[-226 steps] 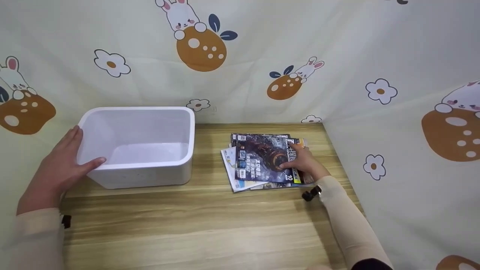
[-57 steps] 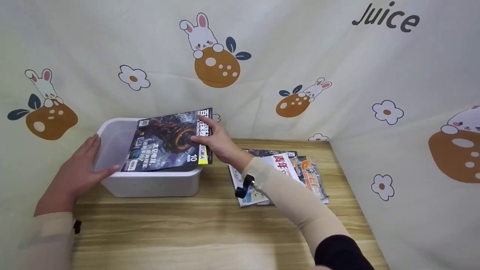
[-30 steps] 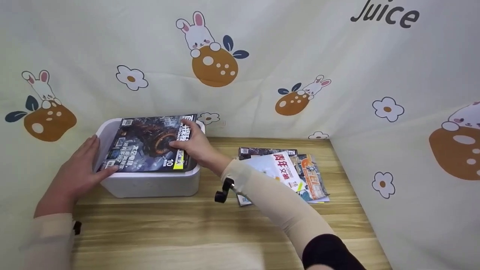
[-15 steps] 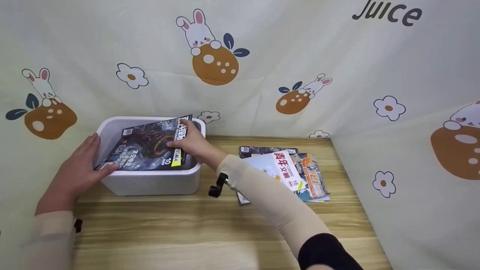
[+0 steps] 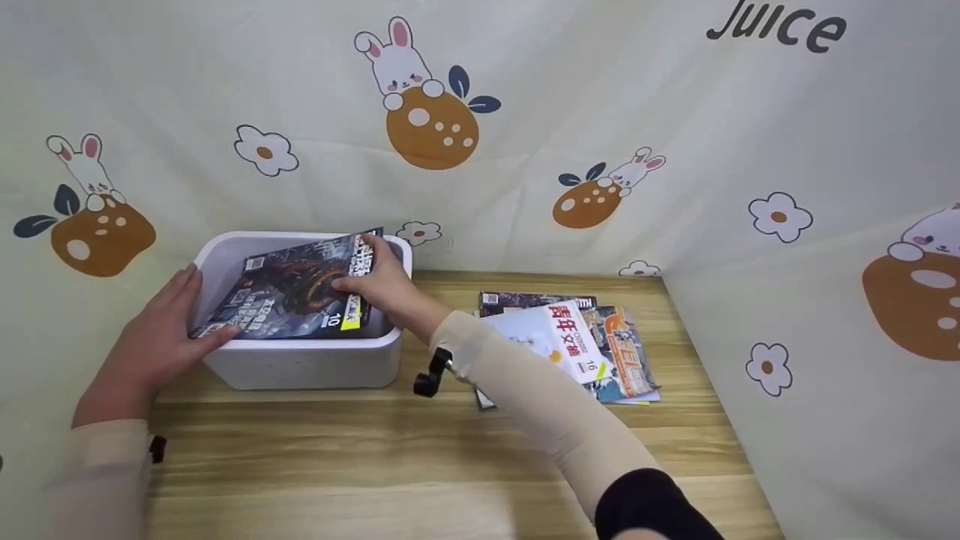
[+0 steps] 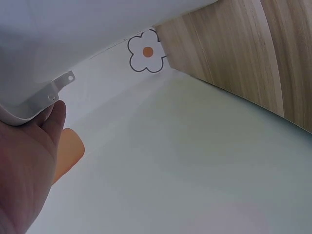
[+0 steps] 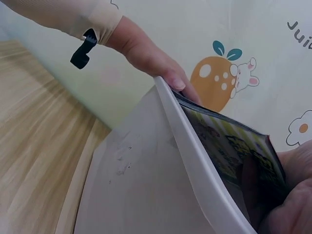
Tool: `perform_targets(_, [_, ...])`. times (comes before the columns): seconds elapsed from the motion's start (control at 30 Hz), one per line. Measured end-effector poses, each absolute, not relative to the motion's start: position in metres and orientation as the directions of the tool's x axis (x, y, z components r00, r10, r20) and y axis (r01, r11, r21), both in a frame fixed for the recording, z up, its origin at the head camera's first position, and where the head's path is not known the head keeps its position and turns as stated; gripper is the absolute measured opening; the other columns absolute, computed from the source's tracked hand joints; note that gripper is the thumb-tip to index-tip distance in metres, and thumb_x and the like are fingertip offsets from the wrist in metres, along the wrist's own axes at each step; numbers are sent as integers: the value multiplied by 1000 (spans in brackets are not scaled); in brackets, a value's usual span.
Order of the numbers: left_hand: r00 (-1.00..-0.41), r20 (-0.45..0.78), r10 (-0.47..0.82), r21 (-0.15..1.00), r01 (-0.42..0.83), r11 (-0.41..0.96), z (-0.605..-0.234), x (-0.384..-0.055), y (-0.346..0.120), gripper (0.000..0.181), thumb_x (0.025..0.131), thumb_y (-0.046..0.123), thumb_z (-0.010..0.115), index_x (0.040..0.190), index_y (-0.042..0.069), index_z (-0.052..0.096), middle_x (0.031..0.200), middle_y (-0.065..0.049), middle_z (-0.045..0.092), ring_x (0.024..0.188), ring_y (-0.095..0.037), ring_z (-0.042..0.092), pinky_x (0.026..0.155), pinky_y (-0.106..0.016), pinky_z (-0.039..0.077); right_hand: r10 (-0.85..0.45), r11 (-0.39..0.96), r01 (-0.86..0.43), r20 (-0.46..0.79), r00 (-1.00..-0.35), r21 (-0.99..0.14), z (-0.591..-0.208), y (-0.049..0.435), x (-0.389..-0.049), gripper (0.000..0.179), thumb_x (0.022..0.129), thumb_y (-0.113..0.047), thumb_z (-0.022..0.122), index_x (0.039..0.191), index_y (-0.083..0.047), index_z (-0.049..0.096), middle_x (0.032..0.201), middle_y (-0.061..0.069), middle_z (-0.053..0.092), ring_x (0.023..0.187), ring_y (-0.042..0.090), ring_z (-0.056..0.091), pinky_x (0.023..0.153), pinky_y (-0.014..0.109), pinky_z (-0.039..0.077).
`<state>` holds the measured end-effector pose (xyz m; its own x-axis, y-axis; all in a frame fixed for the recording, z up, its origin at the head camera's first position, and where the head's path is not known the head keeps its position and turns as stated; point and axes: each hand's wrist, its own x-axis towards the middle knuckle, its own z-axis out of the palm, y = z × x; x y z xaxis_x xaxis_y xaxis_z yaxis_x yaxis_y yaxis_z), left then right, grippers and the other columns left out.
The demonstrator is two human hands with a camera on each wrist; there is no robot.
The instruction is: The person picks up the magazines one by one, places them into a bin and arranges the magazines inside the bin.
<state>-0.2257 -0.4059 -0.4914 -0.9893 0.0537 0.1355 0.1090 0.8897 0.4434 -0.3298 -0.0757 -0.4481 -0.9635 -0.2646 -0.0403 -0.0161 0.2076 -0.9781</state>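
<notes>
A dark magazine [image 5: 300, 289] with a machine on its cover lies slanted in the mouth of a white plastic bin [image 5: 300, 367]. Its near-left corner sits at the front rim, and its right side dips below the rim. My right hand [image 5: 386, 289] pinches the right edge, thumb on the cover and fingers underneath; the right wrist view shows the magazine's underside [image 7: 229, 141] inside the wall. My left hand [image 5: 154, 330] holds the bin's near-left corner, with the thumb over the front rim. In the left wrist view, its fingers [image 6: 56, 117] are at the bin's lip.
Right of the bin, a loose pile of several magazines lies on the wooden table [image 5: 375, 450]: a white one [image 5: 536, 341] on top, an orange-lettered one [image 5: 634, 356] and a dark one [image 5: 517, 301]. A patterned curtain [image 5: 525, 112] stands behind and at both sides.
My right hand has carried the dark magazine from the top of the pile leftward over the bin, then lowered and tilted it into the opening. My left hand has stayed on the bin.
</notes>
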Motion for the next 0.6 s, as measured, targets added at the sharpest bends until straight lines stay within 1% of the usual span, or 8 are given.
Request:
perform_targets(0.1, [-989,140,48,440,106,892,-491,-225,-406,120,99,67,71,177,4,5,183,-26,4,167,-53,6,122,-85,16,-253,146,-21,-17,-967,-989,-450,-78,-331,97,83,-8,97,166,-14,46,150,9,59,131,19,61,117,28,48])
perform_targets(0.23, [-988,150,43,444,107,889,-490,-224,-406,119,99,66,71,177,4,6,183,-26,6,167,-53,7,123,-84,16,-233,107,-32,6,-972,-994,-452,-81,-332,94,83,-13,99,163,-16,50,145,7,62,122,15,63,109,24,51])
perform_targets(0.3, [-988,151,42,446,106,889,-490,-224,-406,119,99,66,71,177,4,6,183,-26,6,167,-53,8,123,-84,16,-215,72,-33,16,-976,-997,-453,-82,-332,88,84,-15,99,160,-16,54,138,8,65,112,13,66,100,24,56])
perform_targets(0.37, [-989,145,40,448,102,888,-491,-224,-405,118,100,66,70,177,5,5,183,-25,5,167,-53,7,123,-84,16,-186,23,-47,42,-982,-999,-454,-83,-331,80,86,-15,97,156,-15,58,121,9,67,96,11,65,85,24,59])
perform_targets(0.43, [-989,144,41,444,102,890,-491,-223,-405,118,100,67,69,177,5,5,183,-25,5,167,-53,8,123,-84,17,-152,-33,-65,69,-986,-997,-454,-84,-330,70,88,-13,96,150,-14,63,103,7,61,80,11,59,70,24,56])
perform_targets(0.47, [-989,141,40,442,98,892,-491,-224,-405,118,100,68,69,177,5,5,183,-25,5,167,-53,8,122,-84,17,-130,-53,-79,85,-988,-996,-454,-84,-329,64,88,-12,95,145,-14,66,96,5,57,76,10,55,66,23,52])
perform_targets(0.53, [-990,138,39,441,97,892,-491,-224,-405,118,100,69,68,177,6,5,183,-25,5,167,-52,8,122,-85,18,-101,-75,-97,104,-989,-992,-453,-83,-328,56,88,-10,95,137,-16,70,89,2,48,72,10,47,61,23,46])
perform_targets(0.6, [-990,139,41,440,99,893,-491,-224,-405,118,100,69,68,177,6,5,183,-25,5,167,-53,8,122,-85,18,-94,-87,-98,106,-990,-991,-451,-81,-327,51,88,-8,95,133,-17,72,88,-1,46,72,10,46,61,22,44])
